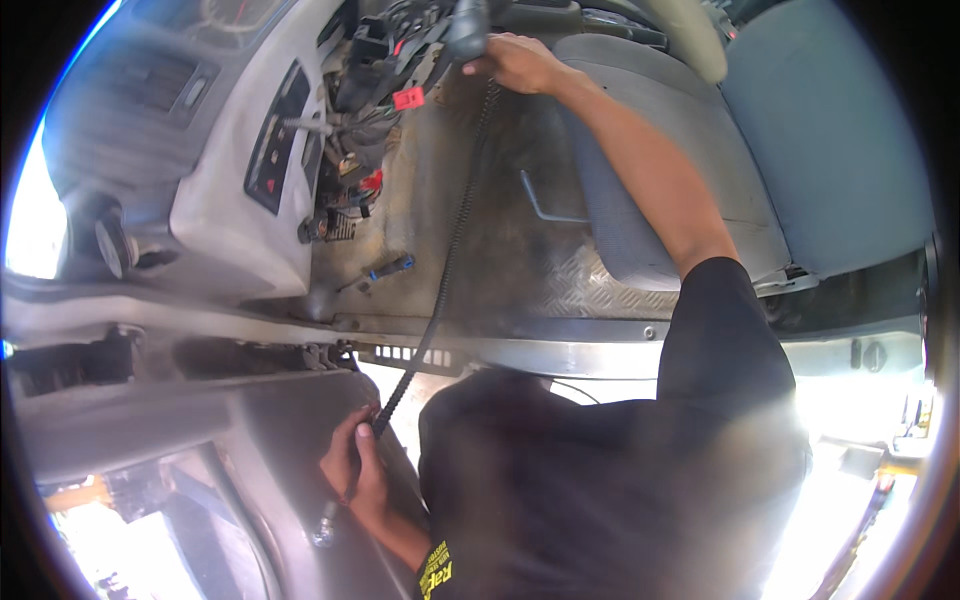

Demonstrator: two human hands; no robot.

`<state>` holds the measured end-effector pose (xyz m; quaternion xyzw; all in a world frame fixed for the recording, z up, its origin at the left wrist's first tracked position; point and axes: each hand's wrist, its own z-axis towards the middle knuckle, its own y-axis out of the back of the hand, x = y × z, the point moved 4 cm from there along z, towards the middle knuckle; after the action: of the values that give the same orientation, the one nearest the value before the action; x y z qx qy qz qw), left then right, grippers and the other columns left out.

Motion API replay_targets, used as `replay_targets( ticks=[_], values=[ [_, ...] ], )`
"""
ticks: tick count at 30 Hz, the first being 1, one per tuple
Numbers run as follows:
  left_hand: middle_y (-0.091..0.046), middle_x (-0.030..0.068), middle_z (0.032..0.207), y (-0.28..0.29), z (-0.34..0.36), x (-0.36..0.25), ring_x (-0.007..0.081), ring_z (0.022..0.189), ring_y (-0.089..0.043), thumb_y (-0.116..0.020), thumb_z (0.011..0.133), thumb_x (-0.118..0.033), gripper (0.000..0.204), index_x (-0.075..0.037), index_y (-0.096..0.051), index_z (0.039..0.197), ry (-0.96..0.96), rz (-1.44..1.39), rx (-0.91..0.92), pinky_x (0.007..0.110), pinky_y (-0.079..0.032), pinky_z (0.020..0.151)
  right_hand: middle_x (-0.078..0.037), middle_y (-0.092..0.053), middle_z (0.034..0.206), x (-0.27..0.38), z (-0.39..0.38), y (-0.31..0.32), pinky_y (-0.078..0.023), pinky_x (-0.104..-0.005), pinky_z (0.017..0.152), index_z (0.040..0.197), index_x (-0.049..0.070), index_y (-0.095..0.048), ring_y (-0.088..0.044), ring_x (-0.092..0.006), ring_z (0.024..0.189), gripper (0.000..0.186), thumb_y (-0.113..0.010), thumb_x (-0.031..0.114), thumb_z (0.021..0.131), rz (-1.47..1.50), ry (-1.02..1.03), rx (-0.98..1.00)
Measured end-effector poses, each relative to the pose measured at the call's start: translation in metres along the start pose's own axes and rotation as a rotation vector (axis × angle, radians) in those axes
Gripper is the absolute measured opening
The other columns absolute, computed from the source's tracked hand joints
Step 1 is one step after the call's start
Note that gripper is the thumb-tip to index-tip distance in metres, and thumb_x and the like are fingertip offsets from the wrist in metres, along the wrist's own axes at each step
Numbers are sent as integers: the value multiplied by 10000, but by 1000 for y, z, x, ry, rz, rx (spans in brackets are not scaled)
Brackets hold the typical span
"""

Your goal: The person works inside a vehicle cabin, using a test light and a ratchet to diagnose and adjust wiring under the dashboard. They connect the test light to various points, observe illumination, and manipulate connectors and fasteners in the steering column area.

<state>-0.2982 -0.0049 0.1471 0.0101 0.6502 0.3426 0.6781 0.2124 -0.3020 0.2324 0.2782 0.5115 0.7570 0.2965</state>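
Observation:
My left hand [360,460] is closed around the lower stretch of a black corrugated conduit [449,270] beside the open door. The conduit runs up across the cab floor to my right hand [510,62], whose fingers are curled beside a dark grey cylindrical piece [466,30]; exactly what they grip is hidden. Left of that hand, exposed wiring [370,130] with red connectors [408,98] hangs under the dashboard. A blue-handled tool [390,268] and a bent metal rod [545,214] lie on the floor.
The grey dashboard [130,130] fills the upper left. A fabric seat [680,160] with its backrest [820,140] stands at the right. The metal door sill [590,355] crosses below, and the door panel [150,420] occupies the lower left, with bright ground beyond.

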Motion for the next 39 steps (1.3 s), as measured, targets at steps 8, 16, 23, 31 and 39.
replay_targets(
  ticks=[8,16,23,31,39],
  values=[
    [-819,165,1071,-7,-7,-18,28,548,-524,-627,1084,-144,238,29,-740,1200,12,45,-13,209,-405,463,-206,-722,1337,-31,6,-19,-496,-520,1102,1453,104,-658,-647,-416,1307,664,-647,607,1019,295,105,-34],
    [-820,127,1084,-20,-2,-30,52,566,-546,-642,1089,-152,223,9,-742,1206,66,147,88,227,-423,499,-135,-755,969,-29,-27,44,-552,-444,855,1163,13,-731,-721,-286,926,417,-702,413,1048,613,262,232],
    [-791,69,911,-43,1,-55,86,647,-621,-707,1038,-109,191,-25,-809,1176,67,392,185,249,-470,584,-33,-728,848,-12,-11,29,-536,-390,773,1037,45,-783,-667,-178,823,509,-679,544,1049,627,379,206],
    [-819,122,995,-93,31,-69,148,809,-749,-720,1008,-73,206,-33,-806,1191,-5,539,421,280,-563,744,-100,-809,1003,-49,-9,31,-541,-442,920,1148,45,-801,-740,-265,989,467,-698,486,1034,428,327,38],
    [-823,142,1115,-128,60,-60,238,942,-802,-721,1007,-62,221,-52,-803,1212,-95,639,495,343,-618,832,-175,-802,1124,-32,-28,56,-546,-486,952,1229,45,-782,-745,-343,1093,490,-773,453,958,465,294,-187]
  ],
)
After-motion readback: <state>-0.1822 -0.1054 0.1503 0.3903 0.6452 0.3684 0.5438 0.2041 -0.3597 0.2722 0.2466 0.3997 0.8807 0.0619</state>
